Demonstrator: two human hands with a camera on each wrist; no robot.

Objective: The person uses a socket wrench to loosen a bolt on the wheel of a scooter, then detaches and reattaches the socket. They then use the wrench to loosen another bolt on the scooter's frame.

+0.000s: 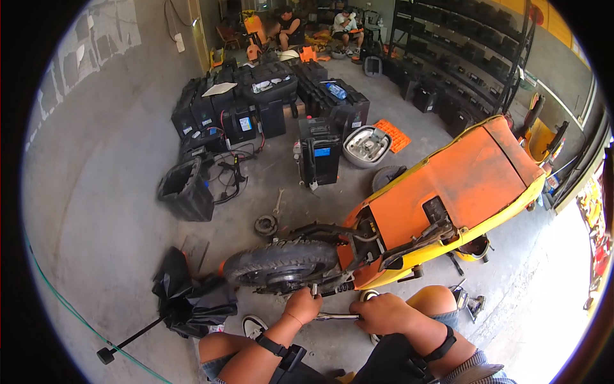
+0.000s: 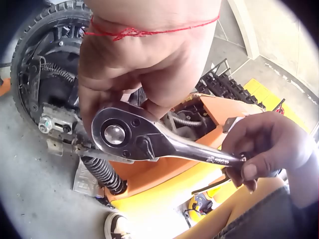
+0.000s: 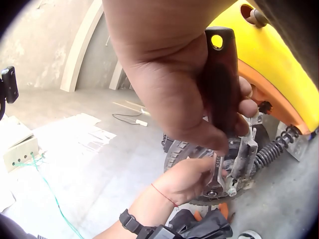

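A chrome ratchet wrench (image 2: pixel 174 147) lies across the side of an orange and yellow motorbike (image 1: pixel 460 173), its round head beside the hub of the black tyred wheel (image 1: pixel 243 265). My left hand (image 1: pixel 302 307) holds the wrench at its head; the fingers pass behind it in the left wrist view, where their tips are hidden. My right hand (image 1: pixel 387 312) grips the dark handle (image 3: pixel 222 84) at the other end. A coil spring shock absorber (image 2: pixel 104 174) sits close by the ratchet head.
Black plastic bag material (image 1: pixel 192 294) lies left of the wheel. Beyond it stand an open black bin (image 1: pixel 185 192), a black battery case (image 1: pixel 320 157) and several more cases. A spanner (image 1: pixel 279 201) lies on the floor. Two people sit at the back; shelving (image 1: pixel 460 57) stands right.
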